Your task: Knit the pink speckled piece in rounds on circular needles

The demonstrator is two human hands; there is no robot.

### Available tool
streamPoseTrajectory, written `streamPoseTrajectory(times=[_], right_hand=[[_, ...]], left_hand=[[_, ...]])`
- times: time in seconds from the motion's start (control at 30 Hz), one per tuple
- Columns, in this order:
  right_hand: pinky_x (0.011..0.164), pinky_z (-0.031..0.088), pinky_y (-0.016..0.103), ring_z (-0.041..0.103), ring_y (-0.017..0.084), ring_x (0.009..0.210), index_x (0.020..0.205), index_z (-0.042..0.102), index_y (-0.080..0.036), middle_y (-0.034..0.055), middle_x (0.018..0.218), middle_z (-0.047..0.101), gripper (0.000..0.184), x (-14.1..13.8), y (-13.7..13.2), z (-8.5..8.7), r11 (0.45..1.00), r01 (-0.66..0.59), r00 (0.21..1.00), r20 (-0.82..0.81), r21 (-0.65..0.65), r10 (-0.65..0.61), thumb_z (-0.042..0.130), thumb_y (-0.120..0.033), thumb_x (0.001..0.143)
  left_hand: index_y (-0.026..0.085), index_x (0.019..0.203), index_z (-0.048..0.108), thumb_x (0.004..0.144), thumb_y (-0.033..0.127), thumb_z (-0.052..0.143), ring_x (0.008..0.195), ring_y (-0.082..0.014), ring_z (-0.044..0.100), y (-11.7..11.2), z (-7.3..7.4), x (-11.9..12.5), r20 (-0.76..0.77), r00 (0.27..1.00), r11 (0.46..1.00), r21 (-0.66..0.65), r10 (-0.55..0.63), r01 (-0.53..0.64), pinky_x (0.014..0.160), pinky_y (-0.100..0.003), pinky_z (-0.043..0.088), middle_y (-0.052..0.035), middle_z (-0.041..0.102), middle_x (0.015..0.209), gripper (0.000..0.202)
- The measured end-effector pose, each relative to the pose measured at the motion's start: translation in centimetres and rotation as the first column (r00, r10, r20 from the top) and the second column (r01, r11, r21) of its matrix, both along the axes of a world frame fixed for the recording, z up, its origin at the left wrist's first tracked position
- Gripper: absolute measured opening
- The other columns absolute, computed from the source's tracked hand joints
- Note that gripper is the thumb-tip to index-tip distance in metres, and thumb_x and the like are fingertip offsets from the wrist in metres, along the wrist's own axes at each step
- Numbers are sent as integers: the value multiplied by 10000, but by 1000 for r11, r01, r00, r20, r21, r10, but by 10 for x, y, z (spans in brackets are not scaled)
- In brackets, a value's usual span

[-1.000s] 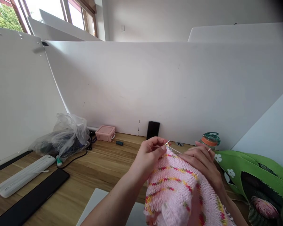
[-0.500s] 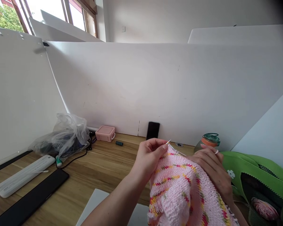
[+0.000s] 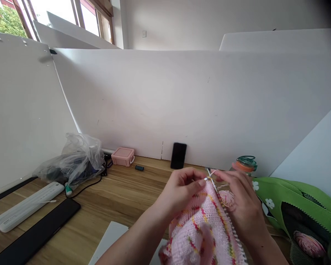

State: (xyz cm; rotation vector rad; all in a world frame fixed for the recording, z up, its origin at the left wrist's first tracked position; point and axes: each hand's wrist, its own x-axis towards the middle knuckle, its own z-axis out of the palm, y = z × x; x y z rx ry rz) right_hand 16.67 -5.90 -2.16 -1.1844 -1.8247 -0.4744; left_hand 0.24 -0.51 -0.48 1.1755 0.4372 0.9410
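Pink knitting [image 3: 206, 224] with red, yellow and green stripes hangs between my hands, its top edge on metal knitting needles [image 3: 213, 183]. My left hand [image 3: 186, 186] pinches the top left corner of the piece and a needle there, thumb in front. On the other side, my right hand [image 3: 241, 195] is closed near the crossed needle tips, with pink yarn running from its fingertips to them; its grip on the right needle is partly hidden. A ball of pink yarn [image 3: 226, 198] shows between the knitting and my right hand.
A phone [image 3: 178, 155] leans on the white partition [image 3: 143, 99]. Leftward are a pink box [image 3: 123, 156], a plastic bag [image 3: 81, 154], a power strip [image 3: 29, 206] and a black slab [image 3: 37, 233]. A jar [image 3: 246, 163] and green bag [image 3: 298, 198] stand at right.
Both hands and the knitting have shifted; the left hand moved right and slightly down. The right fingers now hold yarn by the crossed needle tips. The yarn ball behind has come into view.
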Motion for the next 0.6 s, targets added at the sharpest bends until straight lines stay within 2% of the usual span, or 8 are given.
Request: streamPoseTrajectory(times=[0.07, 0.17, 0.3, 0.43, 0.53, 0.6], right_hand=[[984, 357, 500, 555, 215, 832, 1064, 609, -200, 47, 833, 597, 212, 1, -1, 1, 992, -48, 998, 42, 114, 44, 470, -271, 920], [976, 354, 499, 557, 203, 838, 1004, 624, -201, 46, 834, 612, 210, 2, -1, 1, 989, -112, 994, 22, 92, 110, 423, -178, 945], [1019, 315, 514, 566, 210, 871, 957, 639, -236, 42, 830, 624, 239, 4, 3, 0, 986, -155, 988, -14, 60, 156, 401, -232, 980], [1088, 251, 519, 564, 192, 876, 972, 649, -264, 24, 816, 617, 273, 6, 5, -1, 984, -176, 984, -8, 32, 176, 377, -249, 995], [1052, 291, 492, 555, 185, 856, 1089, 630, -247, 28, 847, 614, 312, 11, 1, -1, 992, -125, 992, -29, -11, 125, 336, -204, 993], [979, 341, 455, 553, 190, 842, 1129, 618, -233, 32, 853, 623, 304, 16, -2, 2, 997, -75, 997, -26, 14, 76, 366, -166, 972]], left_hand=[[148, 932, 647, 709, 326, 768, 628, -86, 483, 3, 1, -2, 29, 995, 996, -15, 93, -93, 589, -211, 340, 1, 576, 730, 310], [135, 877, 653, 710, 307, 761, 630, -91, 504, 6, 3, -5, 47, 989, 988, -70, 143, -139, 594, -212, 356, -14, 591, 733, 263], [120, 771, 662, 669, 269, 783, 593, -77, 498, 6, 5, -6, 103, 989, 980, -181, 108, -89, 582, -202, 361, -12, 594, 686, 218], [114, 741, 692, 616, 269, 821, 570, -60, 482, 4, 6, -5, 116, 988, 975, -211, 98, -72, 561, -187, 347, -4, 601, 661, 238], [108, 770, 733, 604, 319, 844, 622, -80, 529, 3, 4, -3, 44, 999, 986, -168, 24, -16, 611, -202, 388, -34, 652, 711, 291], [112, 831, 759, 610, 343, 844, 663, -94, 558, 3, 3, -2, 2, 1000, 989, -146, -7, 8, 653, -215, 413, -55, 683, 758, 331]])
